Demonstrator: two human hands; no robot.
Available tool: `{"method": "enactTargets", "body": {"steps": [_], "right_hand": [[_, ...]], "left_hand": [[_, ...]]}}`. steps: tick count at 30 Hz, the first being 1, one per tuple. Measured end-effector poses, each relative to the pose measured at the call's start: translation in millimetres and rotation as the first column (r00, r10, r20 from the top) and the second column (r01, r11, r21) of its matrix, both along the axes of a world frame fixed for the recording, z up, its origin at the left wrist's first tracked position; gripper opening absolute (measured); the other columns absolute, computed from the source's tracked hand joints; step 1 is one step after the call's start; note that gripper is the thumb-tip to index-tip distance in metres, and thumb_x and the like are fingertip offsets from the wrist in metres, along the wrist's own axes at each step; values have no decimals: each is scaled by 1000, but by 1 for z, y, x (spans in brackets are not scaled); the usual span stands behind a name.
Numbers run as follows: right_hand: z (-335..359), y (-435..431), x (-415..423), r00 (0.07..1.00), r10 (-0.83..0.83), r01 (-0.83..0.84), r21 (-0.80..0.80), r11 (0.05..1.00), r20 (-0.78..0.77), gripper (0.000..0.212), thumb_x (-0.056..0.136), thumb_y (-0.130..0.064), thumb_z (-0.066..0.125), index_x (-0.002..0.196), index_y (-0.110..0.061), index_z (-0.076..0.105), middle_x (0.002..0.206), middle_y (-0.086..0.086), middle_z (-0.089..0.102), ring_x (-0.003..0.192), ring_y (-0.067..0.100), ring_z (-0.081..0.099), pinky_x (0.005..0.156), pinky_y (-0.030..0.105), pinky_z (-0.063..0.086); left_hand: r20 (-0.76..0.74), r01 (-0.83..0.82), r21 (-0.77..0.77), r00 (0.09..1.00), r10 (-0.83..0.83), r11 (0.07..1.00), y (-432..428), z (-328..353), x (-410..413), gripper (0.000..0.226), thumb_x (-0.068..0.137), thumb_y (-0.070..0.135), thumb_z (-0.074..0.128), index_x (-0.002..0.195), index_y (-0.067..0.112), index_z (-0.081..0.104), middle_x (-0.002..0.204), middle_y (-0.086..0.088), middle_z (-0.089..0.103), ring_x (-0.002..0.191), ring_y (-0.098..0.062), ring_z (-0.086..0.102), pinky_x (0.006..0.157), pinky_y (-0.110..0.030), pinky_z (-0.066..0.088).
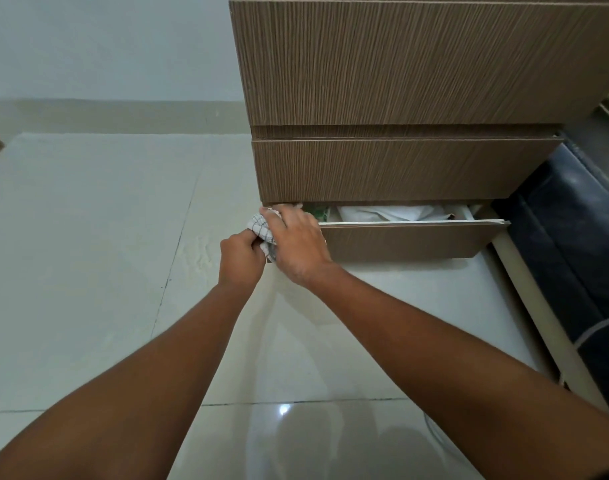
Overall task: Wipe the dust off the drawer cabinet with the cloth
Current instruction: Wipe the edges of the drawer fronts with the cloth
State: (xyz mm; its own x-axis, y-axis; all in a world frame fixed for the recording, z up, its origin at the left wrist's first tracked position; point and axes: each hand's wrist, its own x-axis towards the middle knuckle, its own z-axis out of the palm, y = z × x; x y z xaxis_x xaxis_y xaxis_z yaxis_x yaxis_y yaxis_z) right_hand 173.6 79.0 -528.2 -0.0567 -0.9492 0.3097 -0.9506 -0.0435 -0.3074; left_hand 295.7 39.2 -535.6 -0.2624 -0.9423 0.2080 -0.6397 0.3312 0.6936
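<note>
Wiping the bottom drawer's (400,242) left corner at frame centre: the right hand (294,242) presses the checked cloth (260,228) against the drawer cabinet (382,168), the left hand (240,259) pinching its trailing end. The next move likely calls for sweeping rightward along the open drawer's edge.

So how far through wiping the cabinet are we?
Done: I can't tell; no dust or wipe marks show on the upper drawer fronts. In hand: both the left hand and right hand grip the checked cloth at the left corner of the bottom drawer, which stands pulled open. Left: likely the rest of that drawer's front and top edge.
</note>
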Motion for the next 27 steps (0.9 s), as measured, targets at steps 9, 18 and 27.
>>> {"method": "enactTargets", "body": {"steps": [9,18,27], "right_hand": [[-18,9,-19,992,-90,78,-138,987,-83,39,88,-33,63,123,-17,63,124,5,63,111,27,59,96,39,42],[-30,46,-92,974,-182,149,-224,963,-137,50,80,-45,79,119,-17,64,118,9,66,107,28,59,92,40,42],[-29,94,-175,950,-285,255,-213,943,-126,55,66,-15,84,117,-8,64,120,15,65,111,32,56,94,43,42]], "left_hand": [[-150,95,-23,984,-97,995,9,1,-4,34,97,0,53,128,7,68,82,1,72,71,-9,64,71,3,42],[-232,79,-91,968,-98,993,13,-10,-10,39,98,-7,53,136,1,60,136,-19,63,101,-8,64,93,5,38],[-238,17,-94,970,-39,995,13,-17,-14,40,98,-7,51,137,-1,58,130,-23,65,103,-11,63,94,9,30]]}}
